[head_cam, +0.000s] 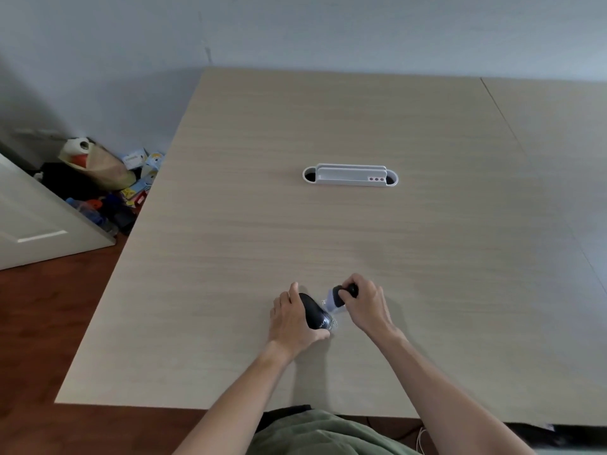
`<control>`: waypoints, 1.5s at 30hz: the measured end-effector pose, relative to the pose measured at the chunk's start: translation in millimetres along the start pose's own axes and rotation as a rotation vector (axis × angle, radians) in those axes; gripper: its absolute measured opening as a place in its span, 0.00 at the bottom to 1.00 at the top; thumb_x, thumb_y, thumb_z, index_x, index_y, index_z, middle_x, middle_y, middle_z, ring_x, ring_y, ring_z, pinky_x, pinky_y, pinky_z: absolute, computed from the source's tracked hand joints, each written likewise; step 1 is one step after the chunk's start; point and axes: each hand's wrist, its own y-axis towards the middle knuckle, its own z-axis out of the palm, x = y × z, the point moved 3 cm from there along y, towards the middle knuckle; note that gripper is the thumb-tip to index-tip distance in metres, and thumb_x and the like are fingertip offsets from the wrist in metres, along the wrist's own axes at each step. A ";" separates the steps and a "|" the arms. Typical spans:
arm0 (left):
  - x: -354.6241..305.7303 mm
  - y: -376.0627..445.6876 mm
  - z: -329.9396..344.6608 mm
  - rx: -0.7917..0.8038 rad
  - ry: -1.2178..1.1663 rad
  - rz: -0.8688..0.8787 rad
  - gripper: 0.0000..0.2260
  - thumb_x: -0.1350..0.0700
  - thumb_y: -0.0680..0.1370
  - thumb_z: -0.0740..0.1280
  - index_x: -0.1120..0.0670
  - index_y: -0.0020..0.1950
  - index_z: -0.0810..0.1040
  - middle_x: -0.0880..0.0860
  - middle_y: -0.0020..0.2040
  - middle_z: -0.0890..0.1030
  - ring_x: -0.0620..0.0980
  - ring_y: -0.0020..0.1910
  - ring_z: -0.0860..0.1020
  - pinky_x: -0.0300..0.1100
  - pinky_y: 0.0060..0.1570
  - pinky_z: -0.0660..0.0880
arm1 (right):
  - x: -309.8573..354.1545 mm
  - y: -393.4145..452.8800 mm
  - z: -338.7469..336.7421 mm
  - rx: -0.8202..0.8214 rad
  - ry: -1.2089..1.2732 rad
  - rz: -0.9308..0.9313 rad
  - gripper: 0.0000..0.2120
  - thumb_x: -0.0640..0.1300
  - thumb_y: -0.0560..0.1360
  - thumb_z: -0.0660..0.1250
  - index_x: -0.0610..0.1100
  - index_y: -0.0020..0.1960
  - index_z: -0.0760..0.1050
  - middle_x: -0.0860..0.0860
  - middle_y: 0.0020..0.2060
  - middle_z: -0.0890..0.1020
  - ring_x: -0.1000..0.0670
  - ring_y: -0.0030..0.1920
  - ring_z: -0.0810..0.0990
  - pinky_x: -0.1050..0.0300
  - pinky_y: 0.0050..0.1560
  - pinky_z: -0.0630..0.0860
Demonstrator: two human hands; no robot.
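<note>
A small bottle [317,315] with a dark label and a clear neck lies tilted just above the wooden table [295,224], near its front edge. My left hand [292,320] grips the dark body from the left, fingers curled round it. My right hand [364,303] pinches the black cap [341,293] at the bottle's upper right end. Part of the cap is hidden under my fingers.
A white cable-port tray [349,175] is set into the table's middle. To the left, on the floor, lie a paper bag [98,165] and several boxes and toys beside a white door [36,218]. A seam [512,129] marks a second table at right.
</note>
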 end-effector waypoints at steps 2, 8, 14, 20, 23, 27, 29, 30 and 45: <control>-0.8 0.5 -0.1 0.000 -0.020 0.006 0.57 0.40 0.59 0.78 0.57 0.77 0.48 0.55 0.69 0.66 0.57 0.69 0.64 0.47 0.68 0.63 | 5.4 1.7 -4.6 -0.006 0.054 -0.020 0.02 0.38 0.70 0.68 0.44 0.41 0.78 0.55 0.32 0.79 0.56 0.33 0.75 0.63 0.33 0.70; 2.2 9.7 -12.3 0.112 -0.010 0.087 0.58 0.45 0.58 0.80 0.56 0.77 0.47 0.54 0.69 0.68 0.56 0.68 0.66 0.45 0.65 0.64 | -3.9 1.8 1.2 0.168 -0.017 -0.071 0.08 0.34 0.69 0.68 0.46 0.40 0.77 0.53 0.36 0.81 0.53 0.38 0.77 0.61 0.38 0.71; 4.3 12.7 -15.9 0.175 0.004 0.117 0.61 0.48 0.56 0.82 0.56 0.77 0.47 0.54 0.66 0.72 0.56 0.66 0.69 0.45 0.63 0.67 | 2.5 6.2 3.7 0.247 0.162 -0.024 0.06 0.34 0.70 0.70 0.43 0.40 0.80 0.56 0.31 0.79 0.60 0.30 0.74 0.63 0.36 0.70; 2.4 14.1 -18.8 0.231 -0.004 0.174 0.62 0.52 0.56 0.84 0.54 0.77 0.45 0.56 0.67 0.70 0.57 0.67 0.69 0.46 0.64 0.69 | 11.6 9.0 7.1 0.060 0.039 -0.092 0.05 0.36 0.71 0.66 0.44 0.41 0.77 0.51 0.35 0.80 0.52 0.37 0.76 0.58 0.38 0.72; 3.7 13.3 -20.5 0.223 -0.025 0.186 0.63 0.54 0.55 0.84 0.50 0.77 0.44 0.55 0.69 0.61 0.56 0.64 0.71 0.48 0.62 0.73 | 23.0 9.7 7.8 0.205 0.062 -0.095 0.05 0.35 0.69 0.67 0.42 0.39 0.79 0.51 0.35 0.82 0.54 0.36 0.77 0.62 0.37 0.71; 4.6 12.7 -20.8 0.197 -0.017 0.205 0.65 0.54 0.53 0.84 0.49 0.77 0.43 0.55 0.68 0.59 0.57 0.59 0.74 0.50 0.58 0.76 | 22.3 7.0 15.7 0.311 -0.070 -0.084 0.05 0.37 0.69 0.67 0.47 0.39 0.78 0.51 0.37 0.82 0.50 0.39 0.78 0.57 0.38 0.75; 6.6 11.4 -19.8 0.181 -0.030 0.213 0.66 0.53 0.53 0.85 0.50 0.77 0.42 0.55 0.67 0.60 0.58 0.61 0.72 0.49 0.60 0.75 | 21.5 11.2 11.2 0.130 -0.130 -0.077 0.05 0.38 0.70 0.65 0.46 0.40 0.76 0.51 0.38 0.81 0.47 0.39 0.78 0.55 0.35 0.72; 8.1 11.1 -19.1 0.174 -0.041 0.212 0.66 0.52 0.53 0.85 0.51 0.78 0.42 0.55 0.67 0.61 0.57 0.62 0.71 0.49 0.61 0.73 | 24.2 12.1 8.9 0.050 -0.124 -0.081 0.04 0.37 0.71 0.65 0.45 0.40 0.75 0.51 0.38 0.80 0.47 0.39 0.77 0.55 0.34 0.71; 16.3 8.5 -16.3 0.167 -0.169 0.103 0.69 0.53 0.54 0.85 0.48 0.78 0.35 0.52 0.71 0.60 0.53 0.70 0.66 0.43 0.64 0.68 | 50.2 22.7 32.5 0.222 -0.015 -0.086 0.03 0.37 0.70 0.67 0.41 0.39 0.79 0.51 0.34 0.81 0.51 0.37 0.77 0.65 0.34 0.71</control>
